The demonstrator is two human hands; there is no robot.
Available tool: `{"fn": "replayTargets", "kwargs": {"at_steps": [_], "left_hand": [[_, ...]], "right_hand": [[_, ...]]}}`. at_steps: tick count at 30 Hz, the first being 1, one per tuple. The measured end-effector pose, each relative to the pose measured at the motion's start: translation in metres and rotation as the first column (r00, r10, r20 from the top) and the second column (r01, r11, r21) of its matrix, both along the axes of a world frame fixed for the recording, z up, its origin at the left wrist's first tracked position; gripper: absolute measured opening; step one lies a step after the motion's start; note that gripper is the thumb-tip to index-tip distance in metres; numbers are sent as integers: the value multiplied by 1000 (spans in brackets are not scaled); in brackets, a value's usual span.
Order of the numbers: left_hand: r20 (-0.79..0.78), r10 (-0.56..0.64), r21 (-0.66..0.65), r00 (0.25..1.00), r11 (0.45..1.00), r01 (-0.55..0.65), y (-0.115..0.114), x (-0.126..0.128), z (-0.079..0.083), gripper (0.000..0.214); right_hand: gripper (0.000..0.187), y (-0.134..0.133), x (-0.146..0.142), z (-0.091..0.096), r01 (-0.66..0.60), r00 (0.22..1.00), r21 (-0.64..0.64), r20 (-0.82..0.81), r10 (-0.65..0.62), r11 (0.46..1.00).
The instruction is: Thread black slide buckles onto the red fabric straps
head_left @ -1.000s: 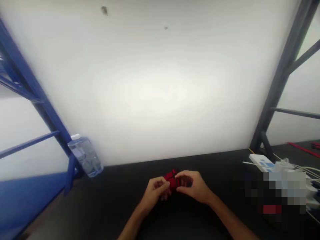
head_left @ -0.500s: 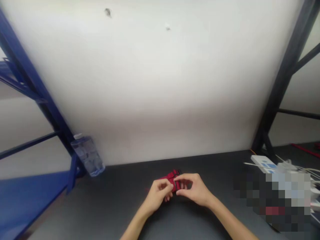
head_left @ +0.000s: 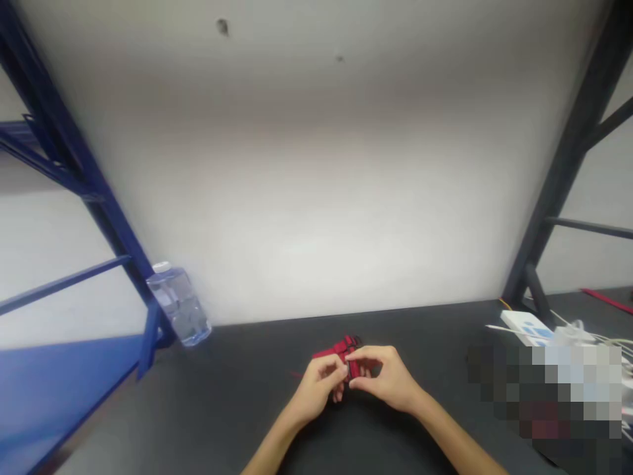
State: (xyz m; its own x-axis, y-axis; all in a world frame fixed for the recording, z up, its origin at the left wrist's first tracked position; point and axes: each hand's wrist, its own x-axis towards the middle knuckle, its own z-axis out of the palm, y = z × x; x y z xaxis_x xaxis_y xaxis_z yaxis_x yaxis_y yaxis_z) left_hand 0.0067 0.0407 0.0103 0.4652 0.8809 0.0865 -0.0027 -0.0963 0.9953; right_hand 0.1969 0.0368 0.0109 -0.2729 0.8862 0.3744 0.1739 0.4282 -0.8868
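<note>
A bundle of red webbing strap [head_left: 328, 352] with black buckles lies on the dark table in front of me. My left hand [head_left: 320, 382] is closed on the strap from the left, thumb and forefinger pinched near a black buckle. From the right, my right hand [head_left: 383, 376] grips the buckle end of the strap between thumb and fingers. The two hands nearly meet over it. Part of the strap is hidden behind my fingers, and a second black buckle [head_left: 353, 342] shows just beyond them.
A clear plastic bottle [head_left: 180, 303] with a white cap stands at the back left by a blue metal post [head_left: 113, 218]. At the right are a white and blue box [head_left: 527, 326], white cables and a pixelated patch. A pale wall [head_left: 316, 218] rises behind the dark table [head_left: 237, 396].
The view has shifted slightly, so everything sits a little further right. My hands keep their hold on the strap, with my left fingers slightly closer to the buckle.
</note>
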Motion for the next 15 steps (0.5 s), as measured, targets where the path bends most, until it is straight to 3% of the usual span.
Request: {"fn": "replayTargets", "kwargs": {"at_steps": [15], "left_hand": [[-103, 41, 68, 994, 997, -34, -7, 2, 2, 36]], "right_hand": [[33, 3, -2, -7, 13, 999, -114, -46, -18, 993]]}}
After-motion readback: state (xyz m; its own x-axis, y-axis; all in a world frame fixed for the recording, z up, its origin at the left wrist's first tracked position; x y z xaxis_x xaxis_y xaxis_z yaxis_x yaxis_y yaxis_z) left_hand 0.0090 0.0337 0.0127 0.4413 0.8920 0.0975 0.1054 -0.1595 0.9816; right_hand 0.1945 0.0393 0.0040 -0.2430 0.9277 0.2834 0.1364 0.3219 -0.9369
